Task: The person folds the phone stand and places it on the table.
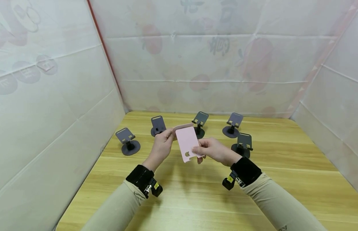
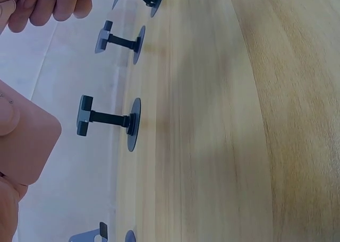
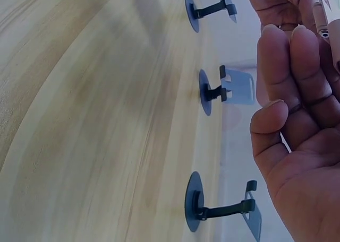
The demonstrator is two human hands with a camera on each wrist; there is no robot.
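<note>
Pink phone case held above the table, left hand gripping its upper edge, right hand pinching its lower corner, five dark phone stands ranged behind

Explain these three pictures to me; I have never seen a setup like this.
No machine here: a person works with bare hands, wearing three cameras. The wide picture comes from the head, looking down at a wooden table walled by white sheets. The other two come from cameras strapped to each wrist, so they look sideways across the table. Five dark phone stands sit on the table in an arc. Above it, the left hand and the right hand together hold a pink phone case. The same case shows in the left wrist picture.
</note>
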